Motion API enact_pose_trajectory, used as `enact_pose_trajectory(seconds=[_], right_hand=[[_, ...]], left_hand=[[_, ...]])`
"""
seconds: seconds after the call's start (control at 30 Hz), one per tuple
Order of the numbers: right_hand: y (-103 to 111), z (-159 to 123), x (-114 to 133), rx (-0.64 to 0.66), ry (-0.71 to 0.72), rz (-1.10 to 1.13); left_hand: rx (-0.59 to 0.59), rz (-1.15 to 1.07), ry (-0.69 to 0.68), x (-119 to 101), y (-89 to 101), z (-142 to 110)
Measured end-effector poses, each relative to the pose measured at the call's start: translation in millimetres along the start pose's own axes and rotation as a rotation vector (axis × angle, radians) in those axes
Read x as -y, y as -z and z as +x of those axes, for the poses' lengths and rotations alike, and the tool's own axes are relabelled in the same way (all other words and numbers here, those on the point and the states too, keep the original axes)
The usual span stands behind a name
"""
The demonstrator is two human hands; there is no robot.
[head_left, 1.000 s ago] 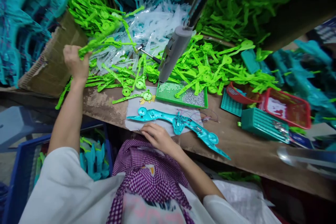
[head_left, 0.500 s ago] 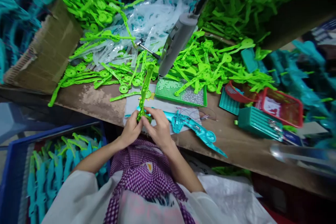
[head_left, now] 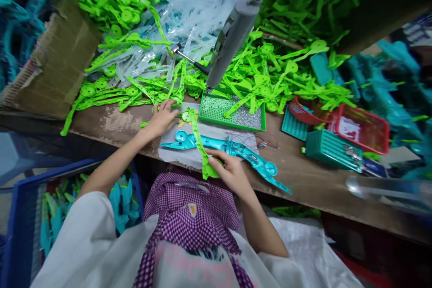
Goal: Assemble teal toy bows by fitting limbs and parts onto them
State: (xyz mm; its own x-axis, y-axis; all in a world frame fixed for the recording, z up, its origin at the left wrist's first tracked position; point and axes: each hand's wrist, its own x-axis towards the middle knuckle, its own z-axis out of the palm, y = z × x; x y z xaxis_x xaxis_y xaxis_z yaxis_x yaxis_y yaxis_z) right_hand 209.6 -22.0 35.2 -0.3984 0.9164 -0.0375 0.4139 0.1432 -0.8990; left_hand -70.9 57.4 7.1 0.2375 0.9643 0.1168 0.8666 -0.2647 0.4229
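My right hand (head_left: 230, 170) pinches the wide lower end of a long bright green plastic arm piece (head_left: 202, 148), which slants up and away over the cloth. Beneath it, a turquoise plastic body part (head_left: 216, 143) with round ends and thin wires lies on a pale cloth (head_left: 172, 155). My left hand (head_left: 164, 119) is over the cloth's left edge, fingers apart and slightly curved, at the front of the green pile. It partly covers another green piece lying there; whether it touches that piece I cannot tell.
A green tray (head_left: 232, 114) of small metal screws stands behind the cloth, below a hanging grey electric screwdriver (head_left: 232, 40). Green pieces (head_left: 263, 81) and clear plastic pieces (head_left: 192, 18) heap behind. Red baskets (head_left: 364, 130) are right; a blue crate (head_left: 20, 216) sits lower left.
Both hands were together on the upright green piece. My left hand has let go and moved up and left; my right hand has moved right with the piece, now tilted the other way.
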Motion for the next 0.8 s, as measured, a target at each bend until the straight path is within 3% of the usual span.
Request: enact_pose_trajectory(seconds=[0.07, 0.17, 0.33, 0.43, 0.57, 0.67, 0.8], right_hand=[[-4.5, 8.4, -5.1, 0.005, -0.013, 0.020], [-8.8, 15.2, -9.4, 0.004, -0.053, 0.032], [-10.6, 21.8, -1.2, 0.105, -0.048, -0.014], [-13.0, 37.6, 2.7, 0.116, -0.035, -0.145], [-20.4, 61.0, 2.4, 0.205, -0.025, -0.215], [-32.4, 79.6, 1.9, 0.176, -0.002, -0.233], [-49.4, 98.8, -0.8, 0.150, -0.003, -0.313]], left_hand=[[0.009, 0.056, -0.030, 13.5, -9.0, 19.9], [-0.078, 0.076, -0.035, 25.6, -12.0, 40.7], [-0.179, 0.057, 0.046, 28.3, -8.4, 52.9], [-0.205, 0.040, 0.063, 21.0, -5.4, 34.2], [-0.160, 0.039, 0.043, 15.4, -11.1, -19.3], [-0.095, 0.021, 0.061, 14.6, -23.0, -53.3], [-0.084, 0.011, 0.113, 10.2, -33.8, -72.2]])
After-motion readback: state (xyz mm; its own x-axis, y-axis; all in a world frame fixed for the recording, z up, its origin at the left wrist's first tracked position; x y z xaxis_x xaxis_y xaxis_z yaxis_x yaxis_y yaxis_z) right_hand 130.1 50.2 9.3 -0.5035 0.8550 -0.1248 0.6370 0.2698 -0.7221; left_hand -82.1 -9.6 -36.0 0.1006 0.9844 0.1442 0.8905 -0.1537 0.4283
